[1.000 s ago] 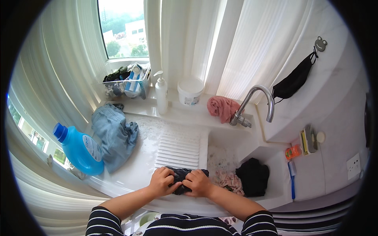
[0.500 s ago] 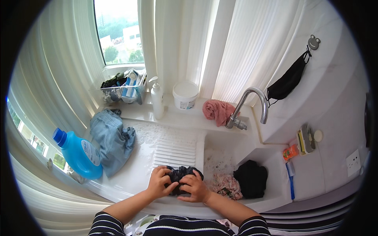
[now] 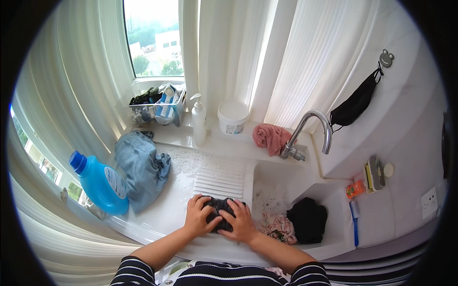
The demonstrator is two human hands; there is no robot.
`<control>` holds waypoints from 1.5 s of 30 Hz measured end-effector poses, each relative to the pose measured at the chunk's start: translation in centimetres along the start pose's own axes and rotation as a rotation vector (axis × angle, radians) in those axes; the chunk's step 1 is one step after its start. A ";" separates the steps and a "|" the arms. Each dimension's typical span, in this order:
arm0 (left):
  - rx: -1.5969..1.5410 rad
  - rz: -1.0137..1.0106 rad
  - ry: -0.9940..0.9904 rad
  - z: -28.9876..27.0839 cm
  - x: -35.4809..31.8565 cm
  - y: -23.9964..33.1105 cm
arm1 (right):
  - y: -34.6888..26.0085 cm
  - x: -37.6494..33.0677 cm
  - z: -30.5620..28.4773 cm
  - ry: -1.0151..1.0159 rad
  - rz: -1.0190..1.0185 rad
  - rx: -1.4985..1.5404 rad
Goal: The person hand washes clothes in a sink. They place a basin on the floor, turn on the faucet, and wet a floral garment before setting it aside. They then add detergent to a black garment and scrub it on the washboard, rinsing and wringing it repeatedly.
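A bunched, wet-looking black cloth (image 3: pixel 220 205) lies at the near end of the ribbed washboard (image 3: pixel 219 181) moulded into the white sink counter. My left hand (image 3: pixel 198 217) grips its left side, fingers curled over the top. On the right side my right hand (image 3: pixel 241 222) holds it the same way, and the thumbs come close together in the middle. What kind of garment it is cannot be made out. Just right of my right hand, the sink basin (image 3: pixel 273 177) holds a pink patterned cloth (image 3: pixel 279 226), another black cloth (image 3: pixel 307 219) and sudsy water.
Blue jeans-like fabric (image 3: pixel 140 164) and a blue detergent bottle (image 3: pixel 102 185) stand at the left. Along the back are a clear bin (image 3: pixel 179 102), pump bottle (image 3: pixel 199 121), white tub (image 3: pixel 233 117), pink towel (image 3: pixel 269 138) and tap (image 3: pixel 326 131). A blue-handled brush (image 3: pixel 355 224) rests at the right.
Both hands have closed in around the black cloth, which is now more compact, and my right hand has moved further up its side. The whole view has shifted slightly.
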State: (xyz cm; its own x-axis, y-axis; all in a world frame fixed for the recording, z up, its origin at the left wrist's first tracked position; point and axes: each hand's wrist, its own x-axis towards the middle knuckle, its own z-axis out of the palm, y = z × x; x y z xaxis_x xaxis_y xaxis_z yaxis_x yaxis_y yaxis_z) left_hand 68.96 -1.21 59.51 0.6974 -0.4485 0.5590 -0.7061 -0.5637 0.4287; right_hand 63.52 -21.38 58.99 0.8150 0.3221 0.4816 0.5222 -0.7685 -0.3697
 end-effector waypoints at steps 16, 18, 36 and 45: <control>-0.046 0.063 0.031 0.0 2.2 0.7 | 1.4 2.3 -1.6 0.040 -0.094 0.256; -0.138 0.121 -0.039 -1.7 -0.1 1.7 | 0.7 0.0 -1.3 -0.014 -0.296 0.192; -0.062 0.315 -0.088 -1.1 0.9 0.3 | 1.6 1.5 1.1 0.040 -0.244 0.220; 0.128 -0.392 -0.133 1.5 6.4 -1.7 | 3.8 8.7 1.3 -0.364 0.575 0.252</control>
State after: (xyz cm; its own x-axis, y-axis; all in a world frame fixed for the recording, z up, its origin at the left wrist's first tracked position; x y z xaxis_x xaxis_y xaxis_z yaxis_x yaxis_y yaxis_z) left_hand 74.80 -4.22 61.31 0.9257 -0.2638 0.2713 -0.3691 -0.7872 0.4941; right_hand 72.93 -20.80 60.72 0.9871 0.1028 -0.1225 -0.0076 -0.7351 -0.6779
